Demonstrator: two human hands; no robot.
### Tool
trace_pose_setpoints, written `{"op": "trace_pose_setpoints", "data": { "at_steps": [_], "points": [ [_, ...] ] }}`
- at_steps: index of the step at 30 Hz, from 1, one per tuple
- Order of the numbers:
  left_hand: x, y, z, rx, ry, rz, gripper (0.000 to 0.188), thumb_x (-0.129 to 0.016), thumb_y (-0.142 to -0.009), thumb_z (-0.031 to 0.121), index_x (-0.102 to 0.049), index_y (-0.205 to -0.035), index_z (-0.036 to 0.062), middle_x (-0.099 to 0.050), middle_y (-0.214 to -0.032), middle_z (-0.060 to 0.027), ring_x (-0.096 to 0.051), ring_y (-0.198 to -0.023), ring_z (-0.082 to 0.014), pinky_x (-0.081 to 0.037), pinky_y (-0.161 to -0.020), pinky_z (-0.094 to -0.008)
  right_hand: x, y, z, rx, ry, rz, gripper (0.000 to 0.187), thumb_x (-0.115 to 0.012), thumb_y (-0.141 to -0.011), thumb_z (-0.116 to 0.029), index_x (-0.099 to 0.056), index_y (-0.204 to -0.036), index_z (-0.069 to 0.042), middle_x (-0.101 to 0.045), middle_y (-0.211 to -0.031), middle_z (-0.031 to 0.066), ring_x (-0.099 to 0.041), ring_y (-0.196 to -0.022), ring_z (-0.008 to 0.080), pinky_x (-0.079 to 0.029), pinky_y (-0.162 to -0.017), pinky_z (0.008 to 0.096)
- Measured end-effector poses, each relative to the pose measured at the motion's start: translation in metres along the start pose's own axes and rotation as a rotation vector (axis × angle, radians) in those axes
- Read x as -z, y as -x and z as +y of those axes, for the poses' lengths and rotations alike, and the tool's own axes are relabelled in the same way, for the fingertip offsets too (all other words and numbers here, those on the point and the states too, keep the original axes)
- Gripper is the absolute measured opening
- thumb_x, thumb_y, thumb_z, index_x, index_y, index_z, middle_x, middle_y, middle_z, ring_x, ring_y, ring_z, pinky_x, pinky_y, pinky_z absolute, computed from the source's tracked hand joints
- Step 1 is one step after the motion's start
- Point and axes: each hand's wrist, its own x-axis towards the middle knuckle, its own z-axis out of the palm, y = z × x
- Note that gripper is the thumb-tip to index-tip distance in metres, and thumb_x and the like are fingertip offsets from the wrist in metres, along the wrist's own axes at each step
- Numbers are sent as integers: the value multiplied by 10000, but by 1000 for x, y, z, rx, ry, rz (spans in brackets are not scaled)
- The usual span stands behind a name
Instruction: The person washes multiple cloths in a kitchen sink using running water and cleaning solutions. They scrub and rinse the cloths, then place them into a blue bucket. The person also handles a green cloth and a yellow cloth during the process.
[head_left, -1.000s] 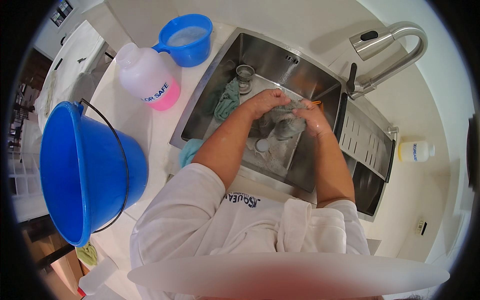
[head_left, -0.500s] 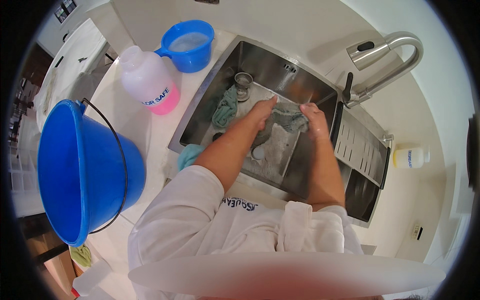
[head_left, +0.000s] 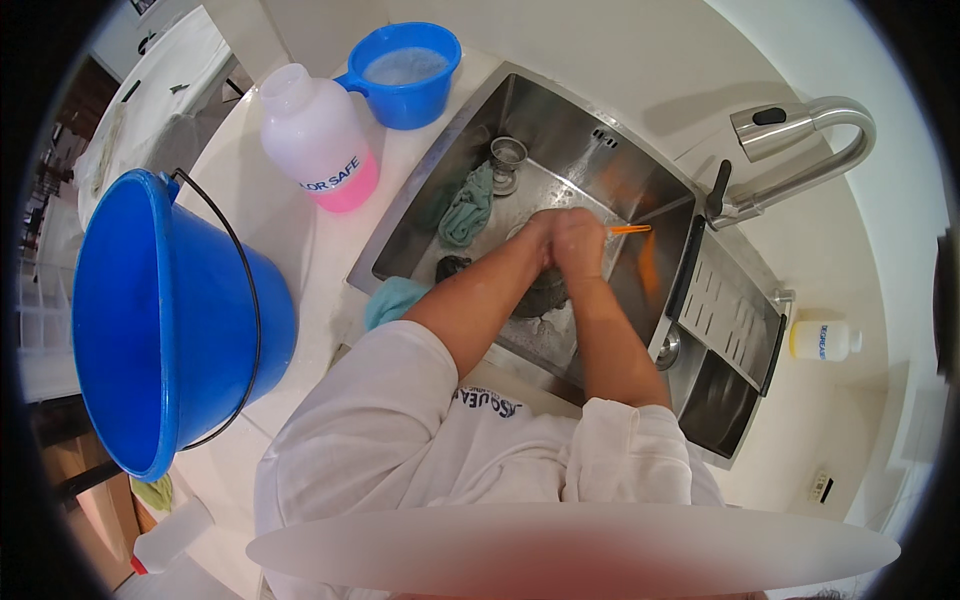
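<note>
Over the steel sink (head_left: 420,190), my left hand (head_left: 541,232) and my right hand (head_left: 578,238) are closed and pressed together. They grip a wet grey-green cloth (head_left: 542,298), which shows below them between my forearms; the part inside my fists is hidden. A thin orange stick (head_left: 630,229) juts out to the right from behind my right hand; its other end is hidden. To the left of my hands a folded green cloth (head_left: 468,207) lies on the sink floor, beside a metal drain strainer (head_left: 508,153). Close to my left forearm sits a small black item (head_left: 453,267).
A big blue bucket (head_left: 215,330), a jug with pink liquid (head_left: 322,140) and a blue dipper of sudsy water (head_left: 408,85) stand left. A teal cloth (head_left: 395,302) drapes over the sink's rim. Right are the faucet (head_left: 800,150), slotted tray (head_left: 730,300) and yellow-white bottle (head_left: 825,341).
My hands, earlier apart with the cloth spread between them, have come together and bunched it. The orange stick now shows beside my right hand. The view has shifted slightly.
</note>
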Motion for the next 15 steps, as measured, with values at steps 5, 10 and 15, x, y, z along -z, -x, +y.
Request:
{"op": "trace_pose_setpoints", "data": {
  "at_steps": [5, 10, 15],
  "points": [
    [-3, -8, -2, -76, -262, 279, 277, -399, -833, 252, -551, -922, 39, -588, -910, -143, -573, -819, -301, -420, -784, -435, -2, -4, -3, -205, -234, 28, 169, -510, -691, -127, -549, -564, -23, -545, -626, 168, -533, -624, 340, -437, -607, 414],
    [7, -26, -2, -53, -56, -38, 298, -448, -823, 266, -526, -1010, 47, -559, -1020, -134, -533, -932, -234, -396, -797, -392, -3, -1, -7, -81, -138, 122, 173, -531, -671, -137, -525, -539, -25, -526, -603, 162, -520, -596, 332, -415, -577, 416],
    [8, -11, 2, 11, -157, -22, 275, -476, -821, 276, -552, -920, 31, -586, -833, -102, -564, -754, -202, -446, -672, -329, -2, 11, -4, -308, -355, 112, 145, -559, -665, -120, -517, -566, -23, -531, -621, 168, -510, -618, 352, -415, -612, 417]
  ]
}}
